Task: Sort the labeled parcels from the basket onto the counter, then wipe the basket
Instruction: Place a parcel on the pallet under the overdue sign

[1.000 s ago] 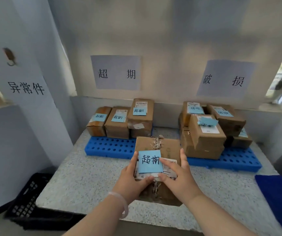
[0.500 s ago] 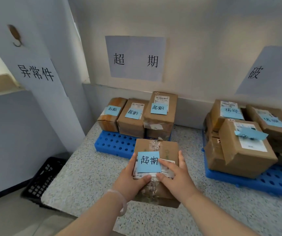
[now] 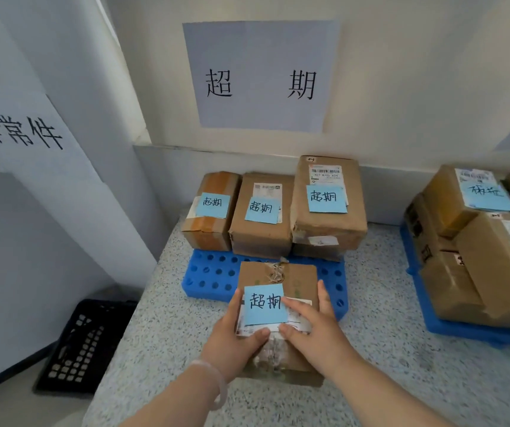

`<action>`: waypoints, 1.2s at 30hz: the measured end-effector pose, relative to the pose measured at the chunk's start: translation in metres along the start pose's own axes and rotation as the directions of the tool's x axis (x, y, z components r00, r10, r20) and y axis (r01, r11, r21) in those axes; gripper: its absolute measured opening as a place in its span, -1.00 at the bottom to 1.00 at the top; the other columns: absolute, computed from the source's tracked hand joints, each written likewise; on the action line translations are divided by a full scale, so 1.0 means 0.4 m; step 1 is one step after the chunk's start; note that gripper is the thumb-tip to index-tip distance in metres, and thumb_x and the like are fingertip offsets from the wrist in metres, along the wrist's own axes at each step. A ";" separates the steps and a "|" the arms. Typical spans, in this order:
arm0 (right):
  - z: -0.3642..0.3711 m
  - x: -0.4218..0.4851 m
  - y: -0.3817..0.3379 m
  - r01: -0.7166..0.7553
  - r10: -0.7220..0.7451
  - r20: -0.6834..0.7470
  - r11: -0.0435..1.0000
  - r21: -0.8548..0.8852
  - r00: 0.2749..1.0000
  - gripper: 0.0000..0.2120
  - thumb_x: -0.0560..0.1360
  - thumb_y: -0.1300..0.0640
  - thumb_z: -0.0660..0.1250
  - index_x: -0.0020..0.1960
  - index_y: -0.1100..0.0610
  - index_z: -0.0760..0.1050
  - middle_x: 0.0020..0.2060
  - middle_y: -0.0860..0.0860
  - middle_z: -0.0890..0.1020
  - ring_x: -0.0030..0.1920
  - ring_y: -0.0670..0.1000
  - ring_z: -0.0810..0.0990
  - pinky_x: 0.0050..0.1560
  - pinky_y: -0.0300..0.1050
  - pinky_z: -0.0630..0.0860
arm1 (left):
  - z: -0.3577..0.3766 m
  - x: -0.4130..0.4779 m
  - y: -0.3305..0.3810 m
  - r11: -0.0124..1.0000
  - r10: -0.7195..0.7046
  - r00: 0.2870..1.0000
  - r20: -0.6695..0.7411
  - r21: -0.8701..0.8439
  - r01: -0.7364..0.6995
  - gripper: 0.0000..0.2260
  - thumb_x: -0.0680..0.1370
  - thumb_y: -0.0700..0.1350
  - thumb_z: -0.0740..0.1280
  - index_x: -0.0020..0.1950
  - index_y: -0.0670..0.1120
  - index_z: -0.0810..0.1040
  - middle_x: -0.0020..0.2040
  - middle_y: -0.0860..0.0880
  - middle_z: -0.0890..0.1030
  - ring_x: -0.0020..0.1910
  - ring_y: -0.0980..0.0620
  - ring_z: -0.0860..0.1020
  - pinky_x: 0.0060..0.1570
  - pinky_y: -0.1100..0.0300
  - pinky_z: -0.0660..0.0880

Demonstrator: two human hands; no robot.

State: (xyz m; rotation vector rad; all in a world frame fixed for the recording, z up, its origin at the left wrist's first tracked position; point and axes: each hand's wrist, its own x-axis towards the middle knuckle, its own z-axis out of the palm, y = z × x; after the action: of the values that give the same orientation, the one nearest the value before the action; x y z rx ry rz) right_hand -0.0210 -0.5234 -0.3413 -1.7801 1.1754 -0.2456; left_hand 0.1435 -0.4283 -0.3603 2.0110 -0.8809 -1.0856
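you are clamping the stiff, likely light parcel (image 3: pixel 255 272) by both sides with left hand (image 3: pixel 232 343) and right hand (image 3: pixel 318 337), thumbs pinning its label (image 3: pixel 266 303).

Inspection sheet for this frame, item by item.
Surface: speckled counter with left blue pallet and right blue pallet.
Job's things: held parcel with blue note, over the left blue pallet's front; three labelled parcels in a row behind; black basket on the floor.
Clutter: nothing seen.
Grippers: left hand and right hand grip the held parcel, thumbs on top.
Cables: nothing seen.
Surroundings: wall sign above the row; parcel pile at right.
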 end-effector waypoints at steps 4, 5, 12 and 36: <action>0.060 0.041 -0.025 -0.046 0.046 -0.019 0.999 -0.014 0.999 -0.52 0.50 -0.01 0.44 0.35 -0.28 0.41 0.54 -0.17 -0.31 0.56 -0.06 -0.06 0.49 -0.18 0.08 | -0.070 0.064 -0.032 0.998 0.010 0.998 0.067 0.059 -0.014 -0.19 0.49 0.10 0.47 0.48 0.45 -0.04 0.24 0.27 0.48 0.18 0.15 0.53 0.27 0.11 0.48; 0.070 0.047 -0.029 -0.063 0.062 -0.031 0.998 -0.009 0.998 -0.49 0.50 -0.01 0.44 0.38 -0.29 0.37 0.54 -0.16 -0.31 0.57 -0.06 -0.08 0.49 -0.18 0.07 | -0.086 0.081 -0.035 0.997 0.015 0.996 0.085 0.078 -0.022 -0.20 0.48 0.11 0.47 0.45 0.49 -0.04 0.27 0.26 0.48 0.20 0.15 0.53 0.27 0.10 0.48; 0.081 0.095 -0.012 -0.298 0.395 -0.216 0.878 0.375 0.893 -0.08 0.46 -0.05 0.47 0.57 -0.23 -0.09 0.59 -0.03 -0.06 0.56 0.07 0.08 0.49 0.16 0.22 | -0.180 0.184 -0.015 0.979 0.019 0.955 0.295 0.189 -0.077 -0.18 0.48 0.06 0.50 0.47 0.46 0.00 0.23 0.29 0.43 0.09 0.24 0.51 0.08 0.38 0.46; 0.204 0.107 -0.032 -0.434 0.635 0.126 0.356 0.828 0.762 -0.35 0.42 0.20 0.52 0.28 -0.03 0.15 0.30 0.20 0.45 0.17 0.20 0.57 0.22 0.18 0.53 | -0.295 0.216 -0.060 0.995 -0.016 0.994 -0.110 0.094 0.027 -0.10 0.45 0.09 0.52 0.60 0.24 -0.01 0.55 0.05 0.18 0.47 0.00 0.29 0.44 -0.09 0.32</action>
State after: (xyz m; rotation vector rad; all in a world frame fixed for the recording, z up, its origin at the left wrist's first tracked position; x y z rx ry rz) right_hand 0.0583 -0.5078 -0.3874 -0.4563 1.4132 -0.5063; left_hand 0.2889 -0.4563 -0.3657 2.1417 -0.8705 -0.9507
